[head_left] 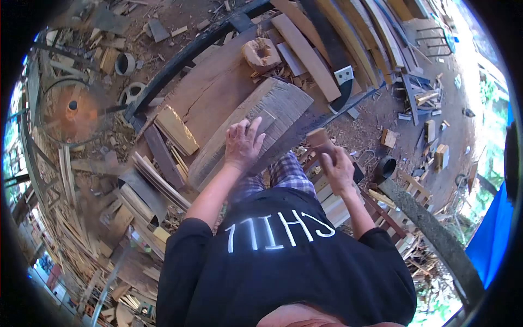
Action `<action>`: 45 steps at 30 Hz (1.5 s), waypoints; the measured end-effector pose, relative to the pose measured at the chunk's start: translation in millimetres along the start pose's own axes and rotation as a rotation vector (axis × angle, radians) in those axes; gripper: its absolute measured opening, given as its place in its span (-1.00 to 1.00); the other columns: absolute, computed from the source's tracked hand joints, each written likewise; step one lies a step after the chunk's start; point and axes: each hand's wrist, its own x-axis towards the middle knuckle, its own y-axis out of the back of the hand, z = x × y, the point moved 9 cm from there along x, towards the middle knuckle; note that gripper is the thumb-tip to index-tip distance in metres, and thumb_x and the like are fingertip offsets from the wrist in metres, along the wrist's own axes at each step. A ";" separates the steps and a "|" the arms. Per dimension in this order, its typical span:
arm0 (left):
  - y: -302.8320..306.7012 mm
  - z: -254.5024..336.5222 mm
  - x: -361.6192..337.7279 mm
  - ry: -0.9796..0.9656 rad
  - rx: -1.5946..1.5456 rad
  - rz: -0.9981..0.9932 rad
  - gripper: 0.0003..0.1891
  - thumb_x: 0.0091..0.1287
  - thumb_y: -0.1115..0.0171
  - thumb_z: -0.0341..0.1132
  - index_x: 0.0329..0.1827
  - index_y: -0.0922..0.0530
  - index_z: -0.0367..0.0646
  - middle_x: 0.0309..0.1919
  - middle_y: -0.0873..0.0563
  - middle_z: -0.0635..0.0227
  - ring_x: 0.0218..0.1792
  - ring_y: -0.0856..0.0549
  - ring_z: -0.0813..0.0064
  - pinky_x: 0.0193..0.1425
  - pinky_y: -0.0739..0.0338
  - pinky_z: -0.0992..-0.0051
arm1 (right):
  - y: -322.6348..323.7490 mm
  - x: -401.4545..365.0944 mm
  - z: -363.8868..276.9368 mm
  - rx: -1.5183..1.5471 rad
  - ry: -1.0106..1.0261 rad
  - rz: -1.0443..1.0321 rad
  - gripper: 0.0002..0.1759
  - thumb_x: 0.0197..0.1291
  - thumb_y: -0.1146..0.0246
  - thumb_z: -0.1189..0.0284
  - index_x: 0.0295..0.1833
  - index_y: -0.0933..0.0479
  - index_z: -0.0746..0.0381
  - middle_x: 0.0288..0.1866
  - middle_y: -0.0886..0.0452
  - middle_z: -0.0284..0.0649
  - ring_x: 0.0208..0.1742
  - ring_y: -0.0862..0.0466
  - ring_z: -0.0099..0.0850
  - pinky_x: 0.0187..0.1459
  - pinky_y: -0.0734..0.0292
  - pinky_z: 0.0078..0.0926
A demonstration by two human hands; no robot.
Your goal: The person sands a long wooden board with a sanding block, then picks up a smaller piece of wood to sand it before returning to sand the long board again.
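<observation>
My left hand [243, 144] rests on a thick weathered wooden beam [283, 102], its fingers spread beside a small flat piece of wood [266, 123] on the beam's top. To the right of the beam, my right hand [339, 169] is closed round a wooden piece [320, 140] whose blunt end points up and left; its full shape is hidden by the hand. The beam lies slantwise across a broad wooden board [201, 90], close in front of my legs.
A hollowed wood block [261, 54] sits behind the beam. A saw-like tool with a pale plate [344, 75] lies by long planks [308, 57]. A metal bar [430, 231] slants at the right. Offcuts litter the ground, and a round orange-brown disc [72, 111] stands far left.
</observation>
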 end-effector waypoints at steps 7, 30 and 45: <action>7.8 2.8 14.8 0.077 -0.185 0.015 -0.39 0.23 -0.44 -0.17 0.31 -0.43 -0.11 0.03 -0.46 0.18 0.06 -0.49 0.12 0.20 -0.42 0.15 | 1.8 -23.8 81.3 0.243 -0.313 0.251 -0.54 0.48 -0.05 -0.02 0.08 -0.40 0.17 -0.17 -0.68 0.15 -0.08 -0.67 0.20 -0.11 -0.50 0.06; 0.0 41.5 13.1 -0.171 0.028 0.100 -0.47 0.28 -0.39 -0.17 0.32 -0.51 -0.03 0.02 -0.51 0.25 0.02 -0.51 0.15 0.09 -0.42 0.12 | -27.2 40.5 -28.4 0.466 -0.120 0.161 -0.52 0.46 -0.07 -0.03 0.00 -0.35 0.23 -0.23 -0.65 0.32 -0.11 -0.64 0.31 -0.11 -0.51 0.16; -9.4 18.3 3.8 -0.068 -0.083 0.051 -0.46 0.34 -0.30 -0.07 0.33 -0.49 -0.10 0.04 -0.53 0.15 0.07 -0.52 0.10 0.18 -0.40 0.09 | -59.1 125.3 -168.4 -0.020 0.415 0.153 -0.59 0.38 -0.17 0.02 -0.04 -0.49 0.17 -0.19 -0.62 -0.13 -0.13 -0.68 -0.11 -0.13 -0.60 -0.15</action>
